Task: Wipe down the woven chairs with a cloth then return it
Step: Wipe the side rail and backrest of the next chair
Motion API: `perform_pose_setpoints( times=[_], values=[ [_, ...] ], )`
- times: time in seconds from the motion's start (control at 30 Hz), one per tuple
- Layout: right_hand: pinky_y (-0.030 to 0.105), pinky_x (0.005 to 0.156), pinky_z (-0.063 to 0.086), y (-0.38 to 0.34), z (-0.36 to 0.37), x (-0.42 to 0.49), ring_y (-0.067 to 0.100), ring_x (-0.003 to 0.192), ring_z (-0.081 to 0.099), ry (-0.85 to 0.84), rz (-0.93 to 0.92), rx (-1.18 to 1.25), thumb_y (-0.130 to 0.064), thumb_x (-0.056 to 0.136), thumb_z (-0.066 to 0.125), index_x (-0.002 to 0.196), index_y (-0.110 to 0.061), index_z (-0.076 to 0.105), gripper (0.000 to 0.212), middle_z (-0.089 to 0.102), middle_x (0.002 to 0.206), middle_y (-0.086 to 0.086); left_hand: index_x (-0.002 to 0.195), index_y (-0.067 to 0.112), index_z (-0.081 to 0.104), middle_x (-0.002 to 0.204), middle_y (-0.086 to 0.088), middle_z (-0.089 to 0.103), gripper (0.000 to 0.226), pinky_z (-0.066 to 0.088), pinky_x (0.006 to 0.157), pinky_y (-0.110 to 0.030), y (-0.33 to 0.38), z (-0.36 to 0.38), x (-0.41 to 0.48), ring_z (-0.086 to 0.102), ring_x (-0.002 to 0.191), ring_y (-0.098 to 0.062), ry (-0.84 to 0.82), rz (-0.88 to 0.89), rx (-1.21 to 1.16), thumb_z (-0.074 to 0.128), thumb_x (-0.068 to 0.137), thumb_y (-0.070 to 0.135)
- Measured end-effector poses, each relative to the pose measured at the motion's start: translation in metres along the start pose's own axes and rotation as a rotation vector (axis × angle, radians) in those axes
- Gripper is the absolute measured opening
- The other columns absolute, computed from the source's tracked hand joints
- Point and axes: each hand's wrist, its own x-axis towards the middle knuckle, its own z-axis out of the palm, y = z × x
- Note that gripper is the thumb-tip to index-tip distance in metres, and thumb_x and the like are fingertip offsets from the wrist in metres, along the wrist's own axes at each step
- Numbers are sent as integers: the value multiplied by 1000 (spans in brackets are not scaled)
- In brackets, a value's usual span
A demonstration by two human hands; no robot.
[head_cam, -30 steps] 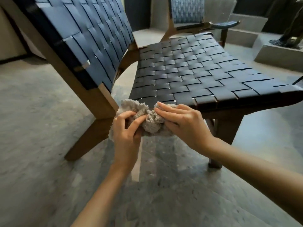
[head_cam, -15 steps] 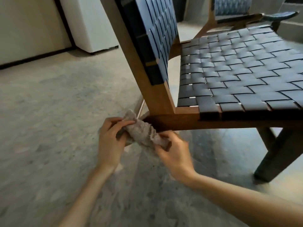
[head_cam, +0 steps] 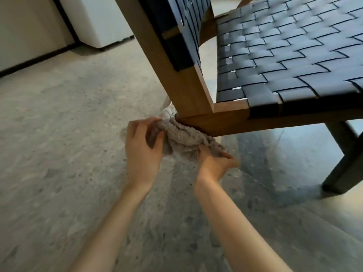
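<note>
1. The left hand (head_cam: 141, 148) has its grip clamped on one end of the beige knitted cloth (head_cam: 182, 137), with the fingers curled over its upper edge. The right hand (head_cam: 215, 163) pinches the other end from below.
2. The cloth is bunched between the two hands. It is pressed against the lower rear corner of the brown wooden chair frame (head_cam: 220, 122), where the back post meets the seat rail, just above the grey speckled floor (head_cam: 59, 134).
3. The wiping step seems to be in hand, on the frame's joint and not on the dark woven strap seat (head_cam: 284, 61).
4. The next move probably calls for drawing the cloth along the rail toward the dark chair leg (head_cam: 345, 163) under steady pressure. Returning the cloth looks some way off.
</note>
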Motion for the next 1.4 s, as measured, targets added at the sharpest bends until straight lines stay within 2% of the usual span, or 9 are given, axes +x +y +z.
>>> perform_pose_setpoints(
  times=[0.1,0.2,0.3,0.47,0.7,0.87,1.1,1.27,1.4],
  values=[
    [27,86,49,2,11,-11,20,104,61,-100,49,220,-11,91,62,109,-19,50,23,60,111,3,129,15,55,119,6,54,34,32,92,-1,-3,6,-2,45,106,7,-130,20,-102,53,95,13],
    [8,84,47,3,17,-25,1,103,59,-258,-125,198,-11,91,63,135,-15,44,48,59,119,-5,138,30,38,119,25,49,42,33,92,-2,-1,11,3,46,108,12,-319,13,-186,44,97,37],
    [5,79,45,11,16,-26,-11,100,60,-318,-257,154,-10,92,62,134,-14,44,46,60,118,-8,136,40,27,120,28,42,47,32,95,-5,-2,15,12,42,112,10,-409,66,-183,46,94,38],
    [7,81,45,30,16,-19,-4,103,61,-389,-349,91,-14,94,58,127,-22,46,36,60,118,-9,132,46,25,119,35,37,45,33,94,-4,-24,23,13,40,108,19,-412,96,-180,47,96,29],
    [-1,71,38,75,29,1,8,105,60,-483,-333,-362,-30,97,54,135,-18,45,42,62,112,-9,138,26,33,134,8,41,44,30,105,-13,-85,20,0,36,126,8,-451,81,-205,46,96,23],
    [2,69,39,113,40,4,-8,81,56,-626,-295,-394,-15,99,49,125,-17,49,27,58,96,-13,135,23,39,131,-1,45,39,30,102,-10,-128,15,-13,39,123,7,-537,-49,-195,43,96,22],
    [14,79,45,141,57,13,13,109,56,-768,-77,-472,-8,98,46,138,-15,41,41,57,122,1,137,10,43,129,1,47,46,30,103,-20,-168,12,-21,41,122,-12,-608,-127,-4,41,92,20],
    [18,71,50,139,59,14,17,102,63,-702,-14,-408,-4,94,50,124,-13,57,32,65,112,3,129,17,49,127,-2,52,36,34,99,-14,-162,9,-26,47,119,-16,-573,-188,-2,43,93,20],
    [25,68,50,129,50,2,13,81,64,-473,-88,-253,-3,92,52,93,-13,68,18,68,94,9,127,29,49,127,1,56,33,42,99,-30,-123,12,-30,52,118,-14,-414,-224,-82,49,97,15]
  ],
)
